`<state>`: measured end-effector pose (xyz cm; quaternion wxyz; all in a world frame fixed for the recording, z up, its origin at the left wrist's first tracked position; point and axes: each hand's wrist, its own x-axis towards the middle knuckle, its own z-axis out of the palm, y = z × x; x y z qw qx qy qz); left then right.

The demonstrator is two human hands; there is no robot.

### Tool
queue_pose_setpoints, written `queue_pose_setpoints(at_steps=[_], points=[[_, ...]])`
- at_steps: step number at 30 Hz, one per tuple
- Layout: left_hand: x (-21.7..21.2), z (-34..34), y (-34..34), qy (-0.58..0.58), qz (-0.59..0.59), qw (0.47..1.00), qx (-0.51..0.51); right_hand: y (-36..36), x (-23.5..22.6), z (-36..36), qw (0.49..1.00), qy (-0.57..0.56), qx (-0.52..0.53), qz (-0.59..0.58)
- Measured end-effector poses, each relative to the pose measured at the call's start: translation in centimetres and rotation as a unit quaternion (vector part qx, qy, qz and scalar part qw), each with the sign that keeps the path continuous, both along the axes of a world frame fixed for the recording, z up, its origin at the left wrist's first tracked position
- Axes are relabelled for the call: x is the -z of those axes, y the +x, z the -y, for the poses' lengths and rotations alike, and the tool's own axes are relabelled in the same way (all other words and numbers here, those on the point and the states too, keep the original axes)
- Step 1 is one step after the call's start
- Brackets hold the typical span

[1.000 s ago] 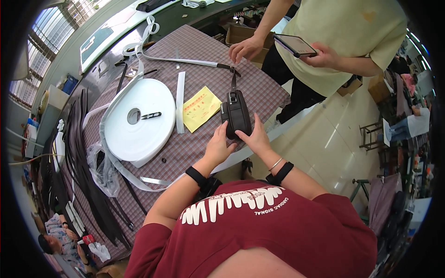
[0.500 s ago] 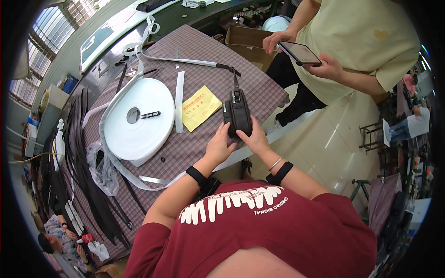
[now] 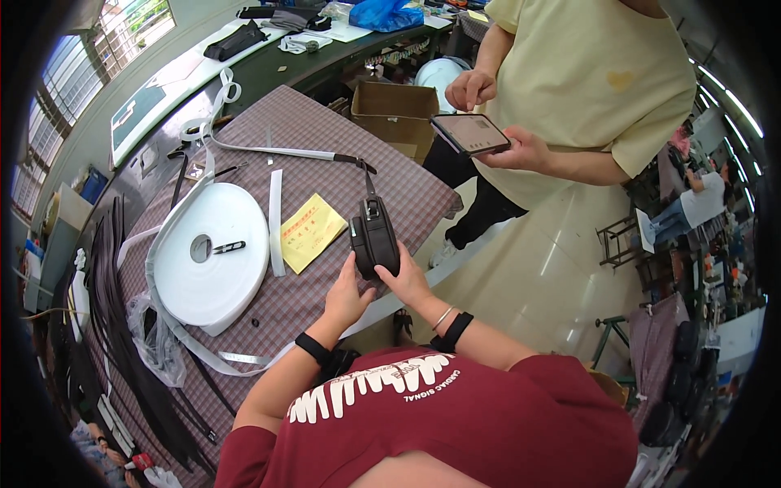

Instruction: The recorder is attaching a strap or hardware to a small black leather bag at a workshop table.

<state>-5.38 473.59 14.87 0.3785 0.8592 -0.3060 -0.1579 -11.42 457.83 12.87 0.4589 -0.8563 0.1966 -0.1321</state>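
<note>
A small black bag (image 3: pixel 375 241) stands at the right part of the checked table, with a buckle and short strap at its far end. My left hand (image 3: pixel 348 294) presses against its near left side, fingers partly hidden by the bag. My right hand (image 3: pixel 407 283) grips its near right corner, the thumb lying on top. From the bag's far end a black strap (image 3: pixel 368 166) joins a long white band (image 3: pixel 285 152) running left across the cloth. Just left of the bag lies a yellow paper slip (image 3: pixel 313 233), beside a white strip (image 3: pixel 276 220).
A big white roll of band (image 3: pixel 213 281) lies at left, black thread snips (image 3: pixel 229 247) on top. Black straps (image 3: pixel 134 325) cover the left edge near a clear plastic bag (image 3: pixel 154 342). Across the corner a person in yellow (image 3: pixel 569 81) holds a tablet (image 3: pixel 470 134); behind is a cardboard box (image 3: pixel 394 102).
My view has shifted, so the table and bag sit further left and lower in the picture. Both hands stay on the bag. The other person's free hand has lifted off the tablet's edge.
</note>
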Motion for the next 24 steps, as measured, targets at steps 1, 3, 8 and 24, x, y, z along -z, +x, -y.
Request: queue_pose_setpoints(at_steps=[1,3,8,24], points=[[-0.3,0.0,-0.1,0.012,-0.028,0.999,-0.013,0.0,0.0,0.0,1.000,-0.003,0.004,0.004],[0.4,0.0,-0.2,0.012,-0.002,1.000,-0.022,0.0,-0.2,-0.1,1.000,-0.003,0.005,0.003],[0.6,-0.3,0.0,0.118,0.011,0.993,0.016,-0.2,0.2,-0.1,1.000,0.002,0.011,0.001],[0.1,-2.5,0.2,0.166,-0.092,0.970,0.154,-0.3,-0.5,-0.1,1.000,0.004,0.019,0.001]])
